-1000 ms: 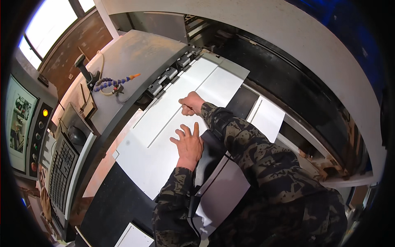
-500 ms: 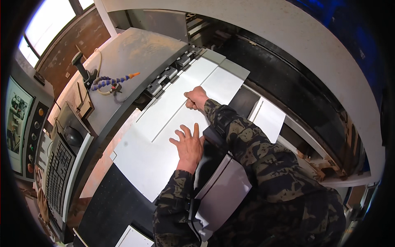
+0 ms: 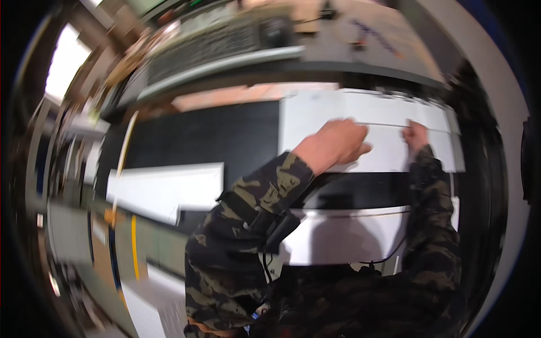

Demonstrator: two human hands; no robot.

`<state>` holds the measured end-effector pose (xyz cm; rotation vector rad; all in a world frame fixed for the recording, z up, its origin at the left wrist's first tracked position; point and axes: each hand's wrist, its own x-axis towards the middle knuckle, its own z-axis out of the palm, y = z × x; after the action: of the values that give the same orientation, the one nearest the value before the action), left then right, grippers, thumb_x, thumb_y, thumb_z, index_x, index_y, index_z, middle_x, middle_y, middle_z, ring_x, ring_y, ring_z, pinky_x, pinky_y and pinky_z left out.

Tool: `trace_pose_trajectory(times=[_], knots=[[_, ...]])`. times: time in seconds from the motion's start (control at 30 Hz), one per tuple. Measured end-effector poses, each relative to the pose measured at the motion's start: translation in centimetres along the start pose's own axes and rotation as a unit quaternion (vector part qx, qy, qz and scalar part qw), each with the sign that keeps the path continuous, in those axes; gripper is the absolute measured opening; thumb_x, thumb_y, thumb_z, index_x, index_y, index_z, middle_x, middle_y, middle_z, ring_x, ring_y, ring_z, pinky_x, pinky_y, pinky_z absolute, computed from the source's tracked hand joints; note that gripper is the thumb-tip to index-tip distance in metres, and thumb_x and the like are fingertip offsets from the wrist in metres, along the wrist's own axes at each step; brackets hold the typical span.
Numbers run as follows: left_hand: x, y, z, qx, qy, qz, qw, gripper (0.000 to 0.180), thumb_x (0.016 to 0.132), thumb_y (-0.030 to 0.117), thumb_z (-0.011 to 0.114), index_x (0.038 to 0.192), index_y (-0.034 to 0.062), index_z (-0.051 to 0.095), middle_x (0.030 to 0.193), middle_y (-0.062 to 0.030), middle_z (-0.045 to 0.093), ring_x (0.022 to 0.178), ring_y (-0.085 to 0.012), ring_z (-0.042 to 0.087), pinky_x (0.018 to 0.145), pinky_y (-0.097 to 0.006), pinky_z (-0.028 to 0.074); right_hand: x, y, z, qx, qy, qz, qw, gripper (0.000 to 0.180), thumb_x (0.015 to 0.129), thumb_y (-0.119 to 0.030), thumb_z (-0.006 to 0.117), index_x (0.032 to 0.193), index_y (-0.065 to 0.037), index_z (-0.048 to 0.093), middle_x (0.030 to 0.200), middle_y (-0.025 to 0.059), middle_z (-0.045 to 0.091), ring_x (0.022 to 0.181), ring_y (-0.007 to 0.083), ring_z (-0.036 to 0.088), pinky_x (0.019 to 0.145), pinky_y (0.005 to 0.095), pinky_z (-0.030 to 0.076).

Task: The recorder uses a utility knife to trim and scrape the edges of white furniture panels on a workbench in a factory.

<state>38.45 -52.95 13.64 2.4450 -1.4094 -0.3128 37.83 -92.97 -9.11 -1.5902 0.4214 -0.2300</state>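
A large white flat panel (image 3: 315,107) lies across the dark machine bed, with a thin dark line running lengthwise along it. My left hand (image 3: 336,145) is over the near part of this panel, back of the hand up and fingers bent; motion smears them, so its grip cannot be told. Farther right, my right hand (image 3: 416,135) is closed over the panel beside the thin line. Whatever its fingers may hold is hidden. Nearer my body lies another white panel (image 3: 349,236), shadowed and also crossed by a dark line.
A white notched piece (image 3: 169,188) lies on the black bed (image 3: 225,132) at left, near a thin yellowish strip (image 3: 125,143). Beyond the bed are a keyboard (image 3: 203,53), a mouse (image 3: 276,31) and a blurred blue hose (image 3: 372,36). A pale machine frame (image 3: 496,90) curves along the right.
My view has swung left, bringing the bed's left end and the notched piece into sight. My left hand's spread fingers are now bent; my right hand stays closed over the panel.
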Motion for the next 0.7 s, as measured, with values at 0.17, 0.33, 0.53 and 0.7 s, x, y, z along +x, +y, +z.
trace_pose_trajectory(times=[0.17,0.33,0.53,0.7], knots=[[-17.5,4.6,-7.8,-0.083,0.202,-0.122,0.968,0.033,0.099,0.03,0.061,0.099,-0.0033,0.065,0.075,-0.0242,0.065,0.074,-0.0463,0.064,0.066,-0.051,0.051,2.3,-2.0,-2.4,0.08,0.069,0.162,0.981,0.041,0.106,-0.032,0.051,0.072,-0.009,0.049,0.053,0.0063,0.05,0.042,0.0169,0.042,0.041,0.0329,0.032],[-35.6,7.1,-0.4,-0.203,0.229,-0.341,0.889,0.037,0.098,0.027,0.065,0.117,-0.004,0.065,0.079,-0.0262,0.065,0.072,-0.0459,0.062,0.063,-0.043,0.05,1.5,-6.1,2.9,-0.018,-0.05,0.174,0.983,0.038,0.107,-0.031,0.05,0.078,-0.008,0.054,0.055,0.008,0.055,0.041,0.0198,0.047,0.039,0.0356,0.032],[-50.7,6.9,12.6,-0.233,0.245,-0.491,0.803,0.045,0.098,0.031,0.067,0.124,-0.0054,0.066,0.087,-0.0223,0.073,0.077,-0.03,0.072,0.072,-0.037,0.055,-5.7,-20.2,19.7,-0.154,-0.161,0.08,0.972,0.041,0.104,-0.042,0.057,0.078,-0.012,0.049,0.059,0.0048,0.053,0.043,0.0158,0.048,0.041,0.0308,0.035],[-60.4,5.4,16.7,-0.278,0.26,-0.516,0.767,0.047,0.097,0.033,0.068,0.125,-0.0039,0.066,0.093,-0.0259,0.072,0.086,-0.0346,0.074,0.078,-0.039,0.056,-13.6,-24.3,36.9,-0.21,-0.225,0.079,0.948,0.043,0.099,-0.045,0.063,0.08,-0.007,0.056,0.067,0.0098,0.063,0.06,0.0236,0.069,0.049,0.0363,0.054]])
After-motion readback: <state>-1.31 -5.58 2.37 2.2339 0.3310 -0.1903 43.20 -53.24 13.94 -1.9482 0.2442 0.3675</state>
